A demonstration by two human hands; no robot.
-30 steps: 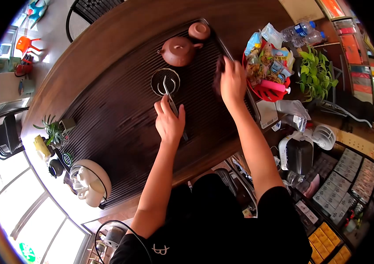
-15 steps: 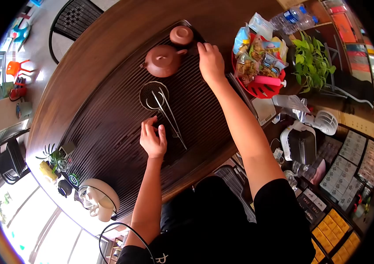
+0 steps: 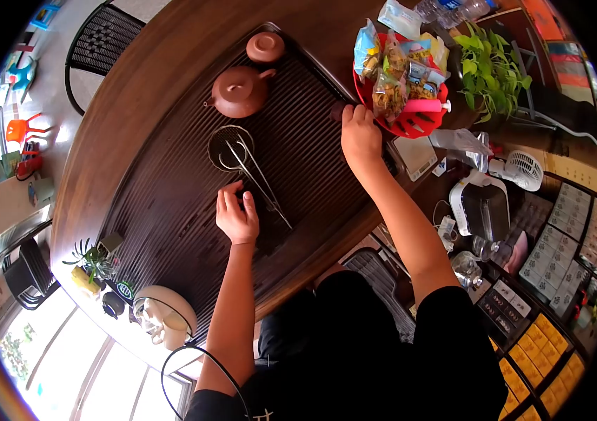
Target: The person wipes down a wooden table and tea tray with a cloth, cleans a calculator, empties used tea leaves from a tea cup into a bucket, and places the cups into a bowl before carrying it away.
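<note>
My right hand (image 3: pixel 361 142) is closed on a dark cloth (image 3: pixel 340 111) at the right rim of the ribbed tea tray (image 3: pixel 172 203). Over the tray's middle, my left hand (image 3: pixel 236 213) is empty with its fingers loosely apart and curled. Just beyond it lie metal tongs (image 3: pixel 262 179), their curved tips inside a round mesh-patterned dish (image 3: pixel 220 156). A brown clay teapot (image 3: pixel 240 91) stands farther back, and a small clay bowl (image 3: pixel 265 47) is behind it.
A red basket (image 3: pixel 410 128) of packaged snacks borders the tray on the right, beside a leafy plant (image 3: pixel 489 70). At the left end are a small potted plant (image 3: pixel 95 259) and a round white container with cups (image 3: pixel 179 305). A black chair (image 3: pixel 102 42) stands beyond the table.
My left hand has let go of the tongs, which now rest on the dish and tray. My right hand moved the cloth up along the tray's right edge, then back toward me.
</note>
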